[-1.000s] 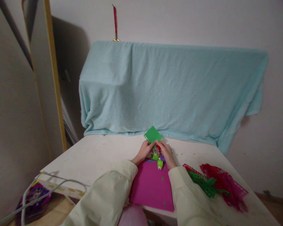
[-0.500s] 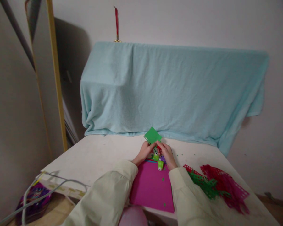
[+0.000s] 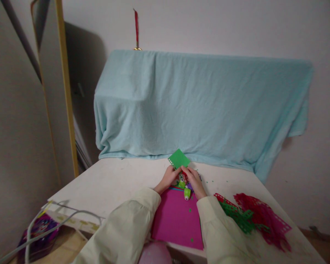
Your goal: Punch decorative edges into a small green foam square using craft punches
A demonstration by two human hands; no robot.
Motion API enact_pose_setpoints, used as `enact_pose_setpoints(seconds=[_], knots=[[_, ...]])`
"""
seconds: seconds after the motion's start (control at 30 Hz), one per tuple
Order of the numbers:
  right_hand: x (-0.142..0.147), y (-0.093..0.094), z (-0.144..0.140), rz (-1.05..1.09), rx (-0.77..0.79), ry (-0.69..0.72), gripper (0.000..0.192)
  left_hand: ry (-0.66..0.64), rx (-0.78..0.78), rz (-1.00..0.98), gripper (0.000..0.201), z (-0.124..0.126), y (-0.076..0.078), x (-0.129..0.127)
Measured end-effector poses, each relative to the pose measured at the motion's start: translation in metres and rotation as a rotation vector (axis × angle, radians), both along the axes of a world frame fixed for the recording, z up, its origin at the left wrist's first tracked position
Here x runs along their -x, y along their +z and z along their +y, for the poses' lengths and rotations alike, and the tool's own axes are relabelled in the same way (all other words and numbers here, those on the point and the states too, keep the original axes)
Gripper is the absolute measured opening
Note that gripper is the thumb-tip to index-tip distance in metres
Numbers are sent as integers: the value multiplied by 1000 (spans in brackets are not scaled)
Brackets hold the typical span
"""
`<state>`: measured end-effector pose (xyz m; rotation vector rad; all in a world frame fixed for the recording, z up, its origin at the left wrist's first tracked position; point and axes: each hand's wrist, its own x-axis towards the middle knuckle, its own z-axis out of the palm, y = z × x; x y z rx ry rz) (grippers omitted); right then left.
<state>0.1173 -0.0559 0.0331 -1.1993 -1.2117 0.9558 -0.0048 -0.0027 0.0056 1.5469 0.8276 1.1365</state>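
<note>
The step in hand looks like working along the holed edge of the green sheet (image 3: 179, 158), held over the counter (image 3: 112, 179). The left hand (image 3: 167, 178) pinches it; the right hand (image 3: 194, 181) closes on a red object (image 3: 184, 175) (mostly hidden). Next calls for keeping the sheet steady.

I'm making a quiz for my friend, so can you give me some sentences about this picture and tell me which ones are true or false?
1. The green paper has little holes along one edge. True.
2. The left hand and right hand are far apart. False: they are close together beside the green paper.
3. Small green bits lie on the big purple sheet. True.
4. The big cloth behind the hands is red. False: it is light blue.
5. The holey scraps are to the right of the purple sheet. True.
</note>
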Motion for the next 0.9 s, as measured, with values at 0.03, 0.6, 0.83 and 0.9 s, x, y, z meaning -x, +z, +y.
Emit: enact_pose_setpoints(seconds=[0.03, 0.6, 0.83, 0.9], knots=[[0, 1, -1, -5, -1, -2, 47, -3, 4, -2, 42, 0, 0, 0], [-1, -5, 1, -63, 7, -16, 48, -19, -29, 14, 44, 2, -2, 0], [-2, -8, 4, -22, 3, 21, 46, -32, 13, -9, 43, 1, -3, -1], [-2, -6, 3, -10, 5, 17, 46, -33, 24, -19, 42, 2, -4, -1]])
